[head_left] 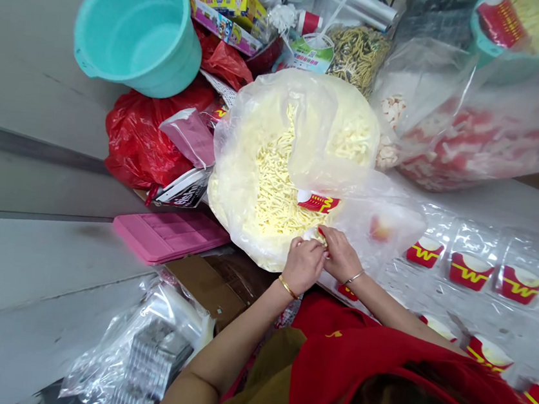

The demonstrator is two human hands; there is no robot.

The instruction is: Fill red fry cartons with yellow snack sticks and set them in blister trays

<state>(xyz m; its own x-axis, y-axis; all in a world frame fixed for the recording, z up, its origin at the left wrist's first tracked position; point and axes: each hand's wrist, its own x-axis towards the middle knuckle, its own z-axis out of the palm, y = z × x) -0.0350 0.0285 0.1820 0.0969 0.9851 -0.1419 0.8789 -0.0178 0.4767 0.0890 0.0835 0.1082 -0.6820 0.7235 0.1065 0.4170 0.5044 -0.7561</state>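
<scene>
My left hand [303, 264], gold bracelet at the wrist, and my right hand [340, 254], with a silver bangle, meet at the near edge of a large clear plastic bag [243, 128]. Fingers of both hands are pinched around a small white and red piece [315, 234], mostly hidden. Inside the bag lies a heap of pale yellow, fry-like sticks [273, 193]. A small red fry box with yellow zigzag lettering [319, 202] rests on them just beyond my fingers.
Filled fry boxes [470, 270] sit in clear packaging at the right. Behind them is a bag of red and white pieces [480, 145]. A turquoise bucket [134, 24], red bag [150, 136] and pink tray [173, 236] stand left. Plastic-wrapped stacks [148, 363] lie lower left.
</scene>
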